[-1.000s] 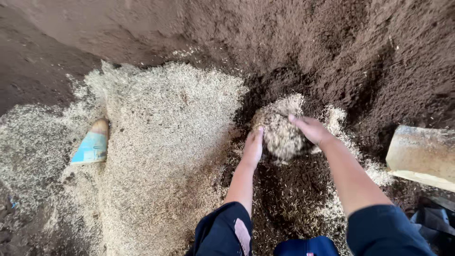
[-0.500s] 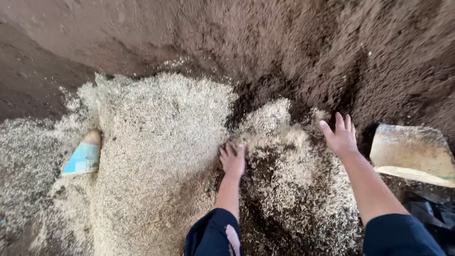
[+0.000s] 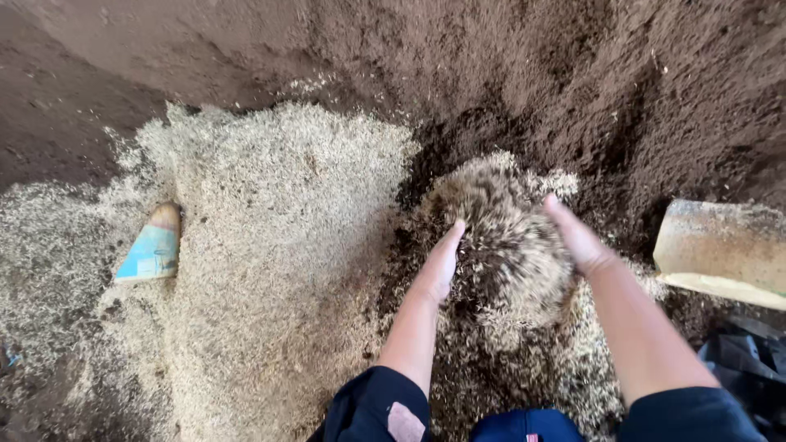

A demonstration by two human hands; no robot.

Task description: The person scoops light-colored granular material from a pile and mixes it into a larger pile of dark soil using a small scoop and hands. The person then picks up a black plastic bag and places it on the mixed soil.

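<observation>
A mound of pale husks mixed with dark soil (image 3: 506,237) is lifted between my two hands. My left hand (image 3: 440,263) presses against its left side with fingers together and pointing up. My right hand (image 3: 578,237) cups its right side. Loose bits blur as they fall from the mound. A wide spread of pale husks (image 3: 270,245) covers the ground to the left, and dark brown soil (image 3: 573,90) fills the far side.
A blue and tan cone-shaped object (image 3: 151,245) lies half sunk in the husks at the left. A tan flat object (image 3: 720,250) lies at the right edge. Dark cloth (image 3: 749,360) shows at the lower right.
Half a second ago my hands were apart and flat on the ground. Now they have come together and scooped up a heap of the mix.
</observation>
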